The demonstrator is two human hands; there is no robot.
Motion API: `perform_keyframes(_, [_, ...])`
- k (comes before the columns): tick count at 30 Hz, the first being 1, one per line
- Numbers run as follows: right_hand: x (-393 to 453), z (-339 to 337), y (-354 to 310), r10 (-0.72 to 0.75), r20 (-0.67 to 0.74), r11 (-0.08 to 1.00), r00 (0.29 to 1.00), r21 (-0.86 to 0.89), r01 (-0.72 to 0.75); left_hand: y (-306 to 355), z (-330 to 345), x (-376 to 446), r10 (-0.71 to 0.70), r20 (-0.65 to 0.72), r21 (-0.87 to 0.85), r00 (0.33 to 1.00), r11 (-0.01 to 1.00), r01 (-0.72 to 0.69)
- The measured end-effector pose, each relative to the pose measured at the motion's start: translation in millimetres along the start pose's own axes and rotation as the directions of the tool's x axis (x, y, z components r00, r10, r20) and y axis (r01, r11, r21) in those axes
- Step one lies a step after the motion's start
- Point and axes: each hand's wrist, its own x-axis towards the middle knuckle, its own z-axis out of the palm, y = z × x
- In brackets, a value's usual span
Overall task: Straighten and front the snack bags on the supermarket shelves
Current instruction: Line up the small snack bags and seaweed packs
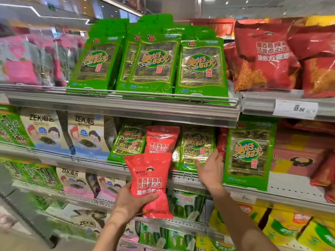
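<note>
My left hand (131,201) grips a small red snack bag (150,180) by its lower half, holding it upright in front of the middle shelf. A second red bag (161,138) like it stands on that shelf among green seaweed bags. My right hand (211,171) reaches to the shelf with fingers spread and touches the right edge of a green seaweed bag (197,147). Another green seaweed bag (248,154) stands upright just right of that hand.
The top shelf carries a row of green seaweed bags (150,64) and big red snack bags (264,55) behind a wire rail (126,92). ZEK seaweed bags (85,134) stand at middle left. A price tag (295,109) hangs at right. Lower shelves hold yellow boxes (282,225).
</note>
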Motion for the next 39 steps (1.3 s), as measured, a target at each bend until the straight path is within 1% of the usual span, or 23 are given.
perform_keyframes(3, [-14, -1, 8, -0.065, 0.047, 0.996, 0.997, -0.062, 0.068, 6, 13, -4, 0.026, -0.023, -0.014, 0.999, 1.0, -0.026])
perform_keyframes(5, [-24, -7, 15, -0.11, 0.092, 0.993, 0.99, -0.039, 0.114, 11, 27, -7, 0.046, -0.033, -0.013, 0.998, 0.999, -0.046])
perform_keyframes(9, [-44, -30, 35, -0.225, 0.134, 0.974, 0.965, 0.038, 0.222, 25, 66, -13, 0.097, -0.003, -0.03, 0.995, 0.995, -0.097])
perform_keyframes(11, [-53, -45, 47, -0.256, 0.111, 0.964, 0.96, 0.111, 0.244, 33, 90, -16, 0.134, 0.02, -0.029, 0.991, 0.991, -0.133])
perform_keyframes(13, [-57, -63, 64, -0.264, 0.036, 0.95, 0.964, 0.182, 0.254, 42, 116, -21, 0.16, 0.046, -0.049, 0.986, 0.986, -0.158])
perform_keyframes(16, [-54, -99, 102, -0.14, -0.07, 0.93, 0.988, 0.332, 0.156, 55, 161, -29, 0.192, 0.078, -0.064, 0.978, 0.98, -0.187])
perform_keyframes(18, [-48, -123, 137, -0.085, -0.128, 0.935, 0.988, 0.331, 0.124, 65, 193, -35, 0.218, 0.107, -0.082, 0.97, 0.974, -0.21])
perform_keyframes(20, [-41, -145, 174, -0.045, -0.146, 0.931, 0.988, 0.352, 0.095, 74, 227, -41, 0.252, 0.125, -0.093, 0.96, 0.966, -0.241])
perform_keyframes(23, [-32, -170, 226, 0.07, -0.15, 0.852, 0.986, 0.524, 0.019, 89, 282, -50, 0.328, 0.128, -0.056, 0.936, 0.945, -0.323])
perform_keyframes(24, [-30, -177, 239, 0.131, -0.12, 0.812, 0.984, 0.583, -0.037, 93, 300, -51, 0.349, 0.13, -0.037, 0.928, 0.937, -0.347])
perform_keyframes(26, [-24, -191, 259, 0.262, 0.008, 0.7, 0.965, 0.686, -0.196, 100, 337, -52, 0.391, 0.131, -0.005, 0.911, 0.919, -0.394])
perform_keyframes(28, [-15, -203, 271, 0.372, 0.134, 0.573, 0.919, 0.746, -0.341, 105, 372, -50, 0.43, 0.135, 0.021, 0.893, 0.9, -0.436])
perform_keyframes(29, [-10, -208, 277, 0.405, 0.178, 0.517, 0.897, 0.765, -0.385, 107, 387, -49, 0.437, 0.136, 0.032, 0.889, 0.895, -0.444])
perform_keyframes(30, [-6, -212, 280, 0.416, 0.208, 0.484, 0.885, 0.773, -0.409, 108, 401, -47, 0.434, 0.132, 0.046, 0.891, 0.895, -0.443])
perform_keyframes(31, [-4, -216, 283, 0.408, 0.231, 0.475, 0.883, 0.772, -0.422, 109, 413, -44, 0.425, 0.123, 0.062, 0.897, 0.898, -0.435])
perform_keyframes(35, [-6, -224, 286, 0.352, 0.298, 0.475, 0.887, 0.76, -0.444, 110, 443, -24, 0.391, 0.099, 0.101, 0.915, 0.911, -0.4])
perform_keyframes(37, [-7, -225, 286, 0.332, 0.307, 0.46, 0.892, 0.773, -0.437, 106, 449, -13, 0.361, 0.121, 0.146, 0.925, 0.915, -0.376])
perform_keyframes(39, [-9, -228, 284, 0.32, 0.318, 0.43, 0.892, 0.79, -0.436, 97, 452, -2, 0.322, 0.17, 0.163, 0.931, 0.923, -0.349])
